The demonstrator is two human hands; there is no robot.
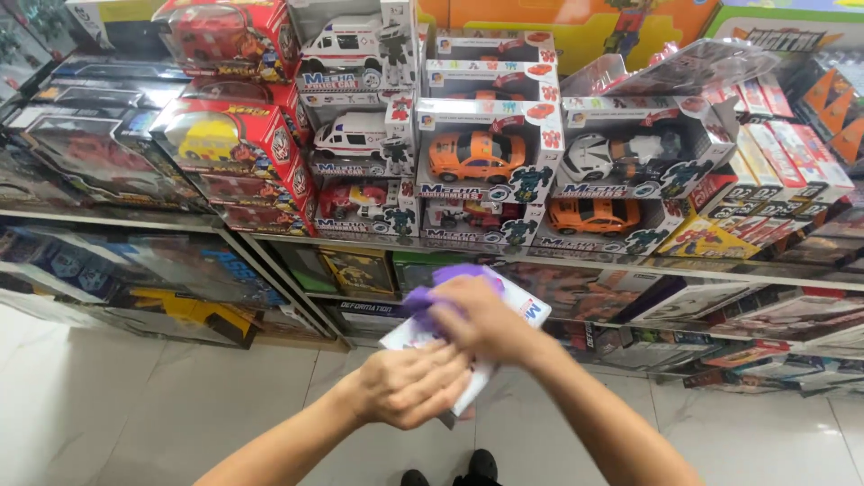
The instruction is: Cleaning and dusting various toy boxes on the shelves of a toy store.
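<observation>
Holding a white toy box point(531, 310), left hand point(409, 387) grip closed on it, right hand point(486, 319) clutching purple cloth point(432, 292)

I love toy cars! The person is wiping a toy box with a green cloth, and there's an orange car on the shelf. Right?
Nearly. The cloth is purple, not green, as the head view shows. The right hand presses it on the toy box that the left hand holds; the orange car is there.

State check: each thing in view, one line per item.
toy box: off the shelf, held tilted in both hands
purple cloth: pressed on the box under the right hand
left hand: closed on the box's lower end
right hand: on the cloth
orange car box: shut, stacked on the shelf
shelf: loaded with boxed toys
</observation>
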